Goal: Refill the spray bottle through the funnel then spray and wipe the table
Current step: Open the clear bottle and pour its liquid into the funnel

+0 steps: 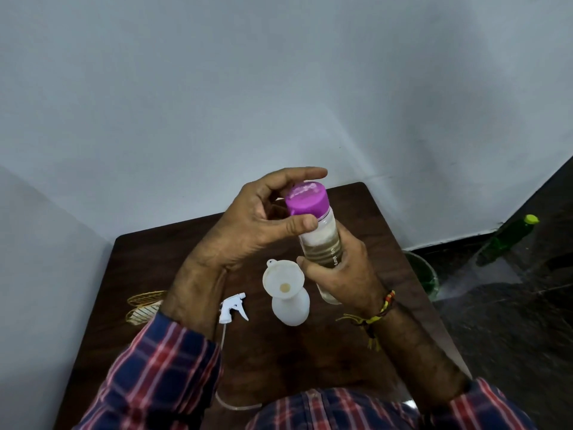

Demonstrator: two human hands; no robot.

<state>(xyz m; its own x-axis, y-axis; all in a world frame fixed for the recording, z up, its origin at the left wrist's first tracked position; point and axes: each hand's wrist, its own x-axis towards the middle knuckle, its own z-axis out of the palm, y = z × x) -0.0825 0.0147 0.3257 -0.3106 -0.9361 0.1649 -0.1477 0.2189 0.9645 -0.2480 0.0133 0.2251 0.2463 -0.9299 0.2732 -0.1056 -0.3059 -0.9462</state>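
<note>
1. My right hand [341,274] was wrapped around the body of a clear bottle [325,240], holding it up in the air over the table; it looked partly filled with a pale liquid.
2. My left hand [254,221] was at the top of that bottle, thumb and fingers closed around its purple cap [307,201]. The cap was on the bottle, so I judged that I was at the uncapping step and that no pouring had begun.
3. Just below my right hand stood the white spray bottle [291,305], upright on the table, with the white funnel [283,279] seated in its neck. That part of the setup was done.
4. Below my left wrist lay the spray trigger head [232,307], off its bottle and flat on the table, its thin tube trailing back toward me.
5. Farther out past my left forearm sat a small gold wire thing [145,305], partly hidden, which I could not identify.
6. Under all of it was the dark wooden table [310,361]. I saw no cloth in view.
7. As I judged it, what was left: take the cap off, pour through the funnel, lift the funnel out, screw the trigger head back on, spray, and wipe.
</note>
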